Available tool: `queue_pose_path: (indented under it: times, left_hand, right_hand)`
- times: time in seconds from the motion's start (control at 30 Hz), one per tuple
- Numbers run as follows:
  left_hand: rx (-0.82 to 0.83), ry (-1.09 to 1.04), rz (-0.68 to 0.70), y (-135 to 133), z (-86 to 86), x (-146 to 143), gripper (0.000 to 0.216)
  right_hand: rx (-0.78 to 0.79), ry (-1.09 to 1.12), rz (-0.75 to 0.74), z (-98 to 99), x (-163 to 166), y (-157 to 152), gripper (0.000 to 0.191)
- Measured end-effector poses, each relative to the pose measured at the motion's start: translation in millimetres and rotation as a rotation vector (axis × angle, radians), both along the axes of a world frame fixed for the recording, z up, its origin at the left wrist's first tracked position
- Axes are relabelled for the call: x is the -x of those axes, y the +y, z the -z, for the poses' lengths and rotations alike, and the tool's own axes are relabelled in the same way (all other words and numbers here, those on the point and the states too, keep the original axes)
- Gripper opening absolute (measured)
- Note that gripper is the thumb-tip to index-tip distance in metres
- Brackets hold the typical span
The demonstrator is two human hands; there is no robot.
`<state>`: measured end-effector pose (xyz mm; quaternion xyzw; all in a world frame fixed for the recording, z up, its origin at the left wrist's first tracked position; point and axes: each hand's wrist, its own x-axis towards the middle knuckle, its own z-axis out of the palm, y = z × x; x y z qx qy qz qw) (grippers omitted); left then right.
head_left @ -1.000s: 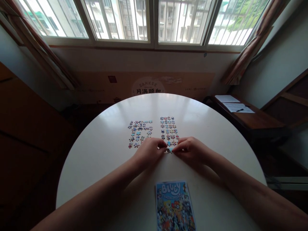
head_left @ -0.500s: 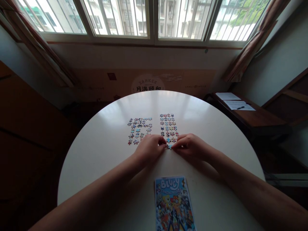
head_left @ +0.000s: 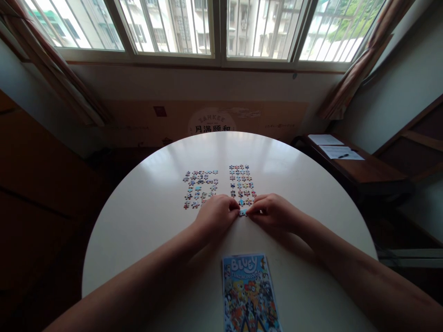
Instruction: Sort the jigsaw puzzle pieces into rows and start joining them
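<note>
My left hand (head_left: 215, 214) and my right hand (head_left: 272, 212) meet at the middle of a round white table (head_left: 145, 226), fingers pinched together on small light-blue puzzle pieces (head_left: 243, 212) that lie on the tabletop between them. Just beyond my hands, loose puzzle pieces are laid out in two groups: a left group (head_left: 200, 188) and a right group (head_left: 241, 183) in neat rows. A colourful "Bluey" picture card (head_left: 249, 291) lies flat near the table's front edge, below my hands.
A low wooden side table (head_left: 367, 173) with papers (head_left: 334, 146) and a pen stands to the right. A barred window (head_left: 214, 27) and a brown printed board (head_left: 211, 121) are behind the table. Dark wooden furniture flanks the left side.
My hands have stayed pinched on the pieces between them, with the fingertips drawn slightly closer together. The view shifted a little.
</note>
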<state>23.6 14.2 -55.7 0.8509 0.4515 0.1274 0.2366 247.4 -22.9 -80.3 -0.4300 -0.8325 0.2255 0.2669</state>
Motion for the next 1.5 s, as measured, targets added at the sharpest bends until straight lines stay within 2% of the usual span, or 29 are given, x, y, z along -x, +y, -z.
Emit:
queue_pose_path:
  times: [0.37,0.6,0.87,1.13,1.5]
  left_hand:
    - [-0.003,-0.007,0.042,1,1.8,3,0.017]
    - [-0.022,-0.013,0.035,3,4.5,4,0.017]
    - [-0.031,-0.007,0.022,1,2.0,2,0.017]
    - [0.006,-0.003,0.077,4,0.2,14,0.018]
    - [-0.024,0.025,0.090,5,4.2,14,0.015]
  right_hand:
    - [-0.003,-0.023,0.033,3.4,0,-1,0.017]
    - [-0.024,0.035,0.013,4.8,2,-2,0.016]
    - [-0.006,-0.006,0.009,4.4,3,-1,0.017]
    - [0.002,0.027,0.041,5.4,1,-1,0.022]
    - [-0.004,-0.024,0.110,4.8,5,-2,0.014]
